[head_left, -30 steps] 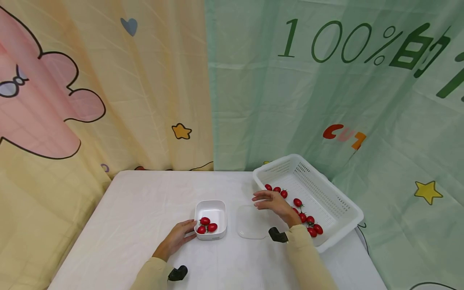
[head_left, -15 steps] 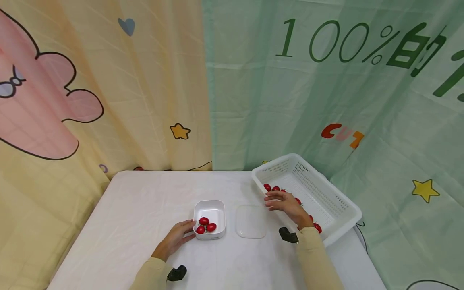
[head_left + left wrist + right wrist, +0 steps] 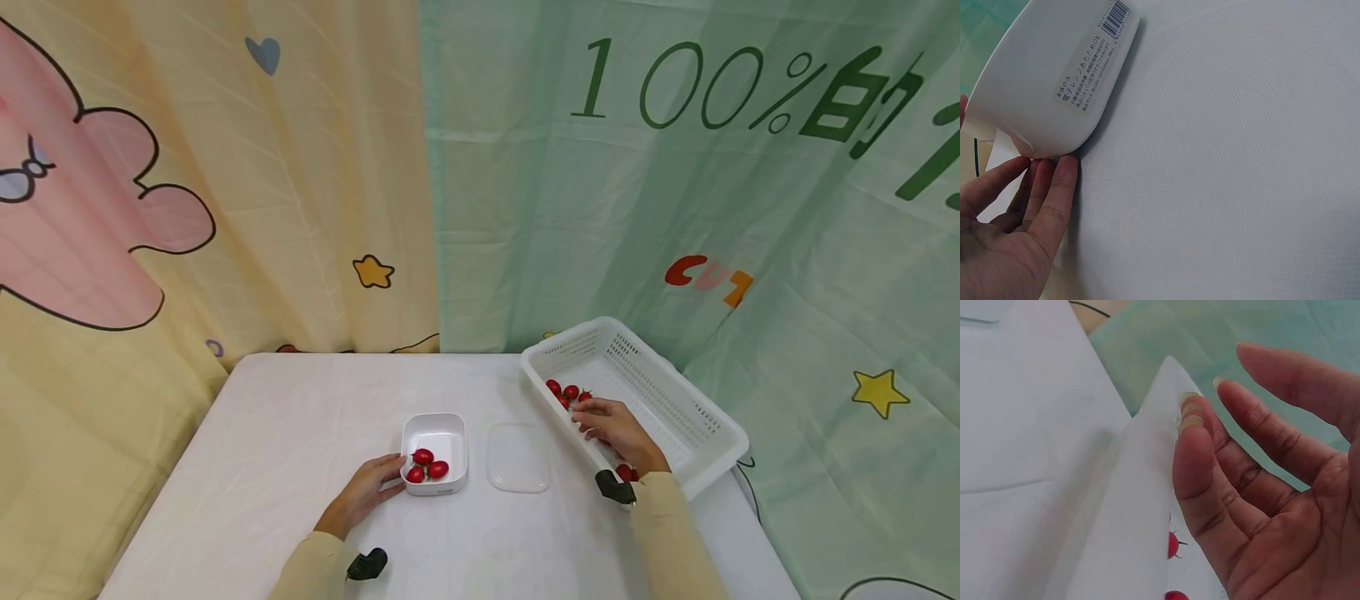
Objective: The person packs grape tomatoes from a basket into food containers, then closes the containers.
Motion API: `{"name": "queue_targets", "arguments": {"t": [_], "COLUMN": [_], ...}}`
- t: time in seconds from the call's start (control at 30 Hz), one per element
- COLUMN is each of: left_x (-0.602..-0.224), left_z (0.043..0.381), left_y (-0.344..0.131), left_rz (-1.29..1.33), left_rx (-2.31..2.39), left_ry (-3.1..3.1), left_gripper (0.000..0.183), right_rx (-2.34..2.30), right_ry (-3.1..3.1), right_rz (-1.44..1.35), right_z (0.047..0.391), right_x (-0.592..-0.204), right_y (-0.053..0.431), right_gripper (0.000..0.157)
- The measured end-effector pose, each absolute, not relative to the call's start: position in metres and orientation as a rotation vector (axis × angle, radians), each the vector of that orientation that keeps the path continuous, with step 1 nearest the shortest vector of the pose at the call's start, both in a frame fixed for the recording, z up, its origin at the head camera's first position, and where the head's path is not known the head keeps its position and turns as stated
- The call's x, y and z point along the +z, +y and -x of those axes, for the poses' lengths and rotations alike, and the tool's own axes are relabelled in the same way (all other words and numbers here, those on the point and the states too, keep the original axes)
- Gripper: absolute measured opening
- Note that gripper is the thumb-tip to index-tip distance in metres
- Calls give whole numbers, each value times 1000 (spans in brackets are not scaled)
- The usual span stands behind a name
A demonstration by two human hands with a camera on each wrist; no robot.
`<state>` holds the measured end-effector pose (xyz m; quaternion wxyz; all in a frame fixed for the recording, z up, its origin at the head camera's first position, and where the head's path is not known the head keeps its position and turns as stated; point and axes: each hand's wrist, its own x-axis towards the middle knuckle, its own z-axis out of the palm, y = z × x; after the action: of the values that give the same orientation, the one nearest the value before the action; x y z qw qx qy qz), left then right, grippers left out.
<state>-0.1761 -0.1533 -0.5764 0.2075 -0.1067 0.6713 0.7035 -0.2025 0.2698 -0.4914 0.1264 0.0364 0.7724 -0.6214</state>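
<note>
Right hand, fingers spread, over the left rim of a white basket at the surface's right edge; red tomatoes lie beside its fingertips. Left hand, fingers nearly straight, touches a mid-surface box holding three more tomatoes.

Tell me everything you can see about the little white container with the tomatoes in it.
The white container is squarish with rounded corners, looks like plastic, and carries a printed label on its near side. It stands upright, open-topped, on the tabletop, with three red tomatoes inside. The left hand rests its fingers against the left side.
</note>
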Motion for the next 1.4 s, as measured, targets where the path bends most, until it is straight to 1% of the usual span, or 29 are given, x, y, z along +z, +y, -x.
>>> {"name": "queue_targets", "arguments": {"t": [0.13,0.23,0.43,0.57,0.63,0.87,1.2,1.4], "left_x": [-577,-577,-576,-576,-577,-578,-576,-576], "left_z": [175,175,176,177,177,176,175,174], "left_y": [-153,-152,-153,-152,-152,-153,-153,-152], "left_rz": [299,294,284,284,282,271,261,280], "left_rx": [1960,1962,1959,1963,1964,1945,1940,1947], "left_ry": [1865,1863,1865,1864,1866,1883,1893,1883], "left_gripper": [53,52,54,53,53,56,58,57], "right_rx": [-1803,-1788,-1685,-1684,-1688,-1648,-1615,-1532], "right_ry": [2243,2249,2251,2240,2246,2259,2254,2259], "right_rz": [-126,-158,-230,-278,-313,-371,-339,-403], "right_z": [201,201,198,194,192,188,181,177], "right_x": [-491,-492,-496,-499,-501,-504,-507,-506], "right_y": [277,280,292,300,303,312,324,326], "right_gripper": [36,31,37,31,31,38,44,45]}}
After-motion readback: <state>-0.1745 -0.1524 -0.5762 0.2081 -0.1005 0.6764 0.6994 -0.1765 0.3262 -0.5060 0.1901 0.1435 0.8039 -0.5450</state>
